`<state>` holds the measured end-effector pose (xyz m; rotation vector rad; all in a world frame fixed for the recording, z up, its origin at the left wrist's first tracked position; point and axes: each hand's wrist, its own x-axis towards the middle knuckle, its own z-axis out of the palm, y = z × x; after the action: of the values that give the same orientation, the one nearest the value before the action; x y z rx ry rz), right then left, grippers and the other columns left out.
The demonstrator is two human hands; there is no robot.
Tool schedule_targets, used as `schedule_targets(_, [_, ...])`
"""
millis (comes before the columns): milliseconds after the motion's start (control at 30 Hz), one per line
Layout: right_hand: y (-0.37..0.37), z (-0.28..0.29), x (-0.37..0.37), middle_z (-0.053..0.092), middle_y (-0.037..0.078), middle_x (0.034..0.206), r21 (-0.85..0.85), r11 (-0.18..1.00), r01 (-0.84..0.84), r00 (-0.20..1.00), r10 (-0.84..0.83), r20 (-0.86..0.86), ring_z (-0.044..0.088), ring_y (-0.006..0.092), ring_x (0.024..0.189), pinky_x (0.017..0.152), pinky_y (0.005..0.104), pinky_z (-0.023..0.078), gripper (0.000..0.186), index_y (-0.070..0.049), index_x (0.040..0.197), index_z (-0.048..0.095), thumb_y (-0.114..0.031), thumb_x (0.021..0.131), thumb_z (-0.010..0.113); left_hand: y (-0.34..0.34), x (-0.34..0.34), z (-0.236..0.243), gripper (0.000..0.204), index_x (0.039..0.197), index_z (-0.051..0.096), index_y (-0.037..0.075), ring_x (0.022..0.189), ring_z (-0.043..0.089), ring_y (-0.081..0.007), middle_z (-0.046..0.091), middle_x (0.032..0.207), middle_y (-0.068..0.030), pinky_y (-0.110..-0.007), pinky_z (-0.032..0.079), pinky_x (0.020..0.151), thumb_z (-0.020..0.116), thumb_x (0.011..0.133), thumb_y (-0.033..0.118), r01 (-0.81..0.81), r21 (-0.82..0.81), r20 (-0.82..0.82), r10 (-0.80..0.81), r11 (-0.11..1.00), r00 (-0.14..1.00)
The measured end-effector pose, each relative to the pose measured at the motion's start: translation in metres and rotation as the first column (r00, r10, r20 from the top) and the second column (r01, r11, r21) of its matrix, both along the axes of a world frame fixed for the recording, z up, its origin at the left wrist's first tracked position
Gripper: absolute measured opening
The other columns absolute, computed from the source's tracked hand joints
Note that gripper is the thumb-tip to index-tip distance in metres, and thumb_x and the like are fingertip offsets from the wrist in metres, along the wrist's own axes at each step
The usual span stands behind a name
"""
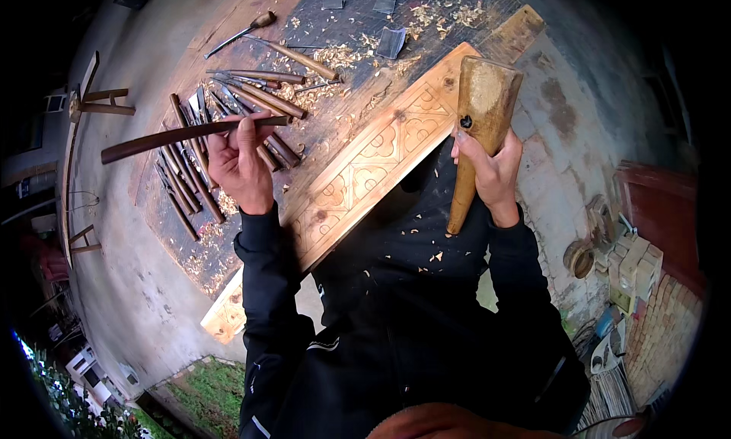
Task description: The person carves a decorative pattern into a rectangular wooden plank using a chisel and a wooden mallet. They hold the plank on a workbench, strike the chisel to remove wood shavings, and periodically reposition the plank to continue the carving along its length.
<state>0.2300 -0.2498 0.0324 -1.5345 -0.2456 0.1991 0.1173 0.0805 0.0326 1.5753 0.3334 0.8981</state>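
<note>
My left hand (242, 165) is closed round a long, slim, dark brown carving chisel (156, 140), held roughly level above the bench; which end bears the edge is hard to make out. In my right hand (495, 169) is a wooden mallet (489, 89), its thick pale-faced head up and its narrow handle pointing down. Slanting between my hands lies a long pale board (354, 176) marked with a row of rounded petal and circle outlines. Beyond and under my left hand, several wooden-handled carving tools (263, 98) lie in a loose pile.
Wood shavings (339, 56) litter the dark workbench (365, 24). Small dark sheets (391, 43) lie toward its far edge. A wooden bench (106, 104) stands on the floor at left; stacked blocks (636, 268) and a round wooden piece (579, 259) sit at right.
</note>
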Motion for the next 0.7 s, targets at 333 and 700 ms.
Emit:
schedule_targets(333, [0.001, -0.002, 0.0, 0.072, 0.007, 0.083, 0.028, 1.0, -0.008, 1.0, 0.008, -0.018, 0.069, 0.0125, 0.072, 0.066, 0.0289, 0.055, 0.028, 0.003, 0.108, 0.065, -0.015, 0.094, 0.082, -0.092, 0.079, -0.03, 0.013, 0.122, 0.055, -0.002, 0.092, 0.074, -0.0149, 0.078, 0.105, -0.0167, -0.025, 0.06, 0.08, 0.057, 0.113, 0.008, 0.489, -0.173, -0.215, -0.517, 0.855, 0.829])
schedule_targets(700, [-0.007, -0.006, 0.002, 0.073, 0.012, 0.102, -0.102, 0.992, -0.07, 0.996, 0.076, 0.052, 0.07, 0.0152, 0.08, 0.07, 0.0311, 0.057, 0.028, 0.005, 0.114, 0.063, -0.015, 0.098, 0.076, -0.104, 0.084, -0.03, 0.011, 0.111, 0.063, -0.004, 0.078, 0.07, -0.0061, 0.081, 0.092, -0.0076, -0.022, 0.056, 0.069, 0.062, 0.111, 0.007, 0.446, -0.126, -0.163, -0.462, 0.886, 0.872])
